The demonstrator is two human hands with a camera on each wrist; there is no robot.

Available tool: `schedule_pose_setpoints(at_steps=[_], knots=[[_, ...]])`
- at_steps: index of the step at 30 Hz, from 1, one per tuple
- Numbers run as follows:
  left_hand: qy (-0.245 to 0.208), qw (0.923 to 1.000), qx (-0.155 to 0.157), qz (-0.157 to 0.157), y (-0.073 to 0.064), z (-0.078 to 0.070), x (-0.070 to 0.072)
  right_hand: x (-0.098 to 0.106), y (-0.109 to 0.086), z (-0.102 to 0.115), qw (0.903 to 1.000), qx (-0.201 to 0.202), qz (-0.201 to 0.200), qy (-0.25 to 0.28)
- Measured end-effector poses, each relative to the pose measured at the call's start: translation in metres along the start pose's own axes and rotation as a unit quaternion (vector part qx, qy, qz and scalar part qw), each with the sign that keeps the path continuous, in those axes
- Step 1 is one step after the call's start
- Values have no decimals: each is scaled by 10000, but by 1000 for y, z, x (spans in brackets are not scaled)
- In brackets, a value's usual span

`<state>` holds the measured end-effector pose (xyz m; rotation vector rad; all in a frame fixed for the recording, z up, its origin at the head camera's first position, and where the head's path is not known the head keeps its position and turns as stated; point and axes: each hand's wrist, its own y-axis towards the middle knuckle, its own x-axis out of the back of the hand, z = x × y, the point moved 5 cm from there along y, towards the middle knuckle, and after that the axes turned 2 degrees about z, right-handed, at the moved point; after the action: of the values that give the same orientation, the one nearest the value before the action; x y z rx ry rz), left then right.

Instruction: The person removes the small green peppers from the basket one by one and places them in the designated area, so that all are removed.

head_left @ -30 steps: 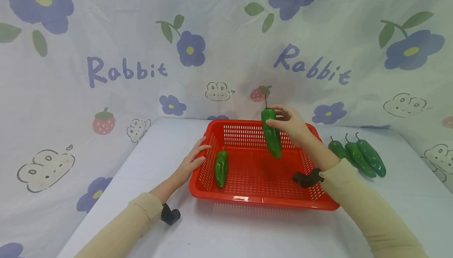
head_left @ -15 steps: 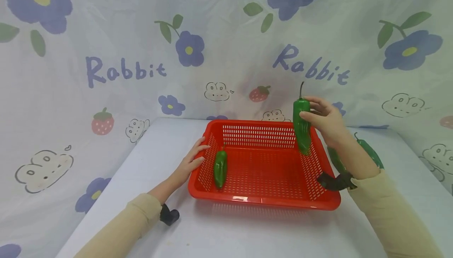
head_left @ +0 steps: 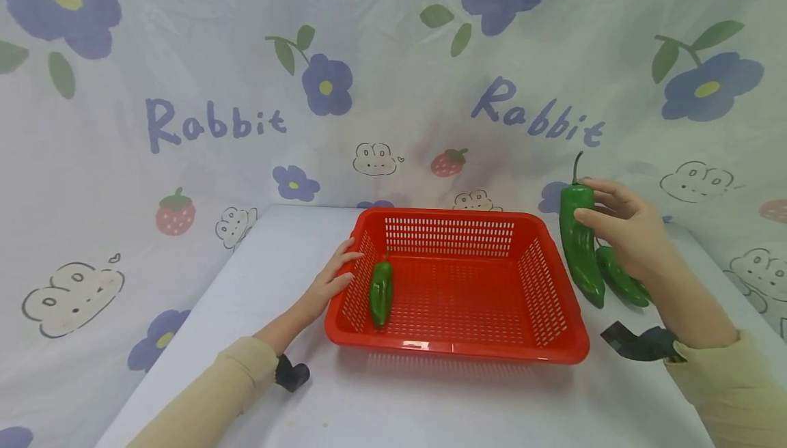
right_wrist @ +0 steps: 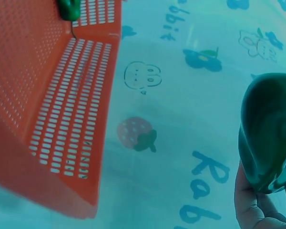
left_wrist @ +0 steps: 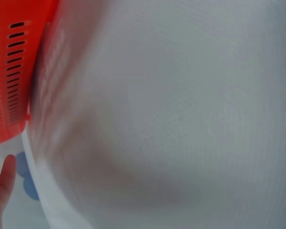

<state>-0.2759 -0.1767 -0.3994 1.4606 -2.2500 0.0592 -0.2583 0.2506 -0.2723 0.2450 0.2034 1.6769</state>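
Observation:
My right hand (head_left: 630,233) pinches a long green chili pepper (head_left: 578,236) near its stem end, with the thumb in front. The pepper hangs stem up, just right of the red plastic basket (head_left: 458,347). In the right wrist view the held pepper (right_wrist: 269,129) looms large above the fingertips. Over the basket's left rim lie the spread fingers of my left hand (head_left: 326,281). One green pepper (head_left: 381,292) lies inside the basket along its left side. Behind the held one, another pepper (head_left: 621,284) rests on the table, partly hidden by my right hand.
The basket, with slotted walls, stands on a white-covered table (head_left: 430,407). A patterned cloth (head_left: 393,93) with flowers and rabbits hangs behind. Black straps (head_left: 639,342) show at both wrists.
My right hand has carried the pepper from above the basket rightward past its right rim, then lower, over the peppers on the table. My left hand has stayed on the rim.

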Motion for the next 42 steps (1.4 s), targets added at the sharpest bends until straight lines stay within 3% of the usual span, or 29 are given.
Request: schedule_pose_setpoints(at_steps=[6,19,23,27,29,35,42], knots=[[3,10000,-6,20,0,1,0,18,-13,-2,9999,42,110,34],[-33,10000,31,44,1,1,0,64,-42,-9,9959,383,-403,-718],[-45,10000,15,44,1,0,1,79,-50,-15,9835,97,-527,-1730],[-103,9999,42,57,1,-1,1,90,-60,-28,9569,-435,-682,-2789],[-72,10000,25,53,1,-1,1,94,-64,-35,9514,-616,-712,-2932],[-27,10000,43,47,1,-1,1,99,-71,-53,9484,-909,-701,-2955],[-21,10000,23,34,1,-1,1,100,-79,-75,9386,-1573,-636,-3004]])
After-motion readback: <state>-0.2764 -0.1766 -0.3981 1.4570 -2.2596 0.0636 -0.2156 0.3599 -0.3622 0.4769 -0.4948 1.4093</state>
